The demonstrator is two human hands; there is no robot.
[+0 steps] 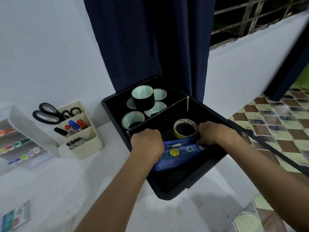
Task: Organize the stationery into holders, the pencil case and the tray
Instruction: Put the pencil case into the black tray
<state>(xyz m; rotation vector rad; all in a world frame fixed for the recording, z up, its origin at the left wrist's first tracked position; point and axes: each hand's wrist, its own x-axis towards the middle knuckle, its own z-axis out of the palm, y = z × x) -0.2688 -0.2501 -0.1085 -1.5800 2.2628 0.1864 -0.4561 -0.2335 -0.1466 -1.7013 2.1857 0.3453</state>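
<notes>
A black tray sits at the right edge of the pale surface, split by a cardboard divider into a far and a near compartment. The far compartment holds five tape rolls: four lying flat and one black-sided roll stacked upright on top of them at the centre. In the near compartment a single yellowish tape roll lies flat at 12 o'clock from the blue pencil case, which rests tilted along the tray floor, printed with a basketball and a football. The left hand curls over the case's left end, clasping it, just beside the divider's near corner; the right hand grips the case's right end, its fingers touching the yellowish roll. At 9 o'clock from the tray stands a cream holder with three stepped pockets: two pairs of black-handled scissors in the back one, four markers with red, blue and black caps in the middle one, several small black-capped pens in the front one. Further to 9 o'clock a clear stand carries rows of coloured markers. A dark curtain hangs right behind the tray at 12 o'clock.
</notes>
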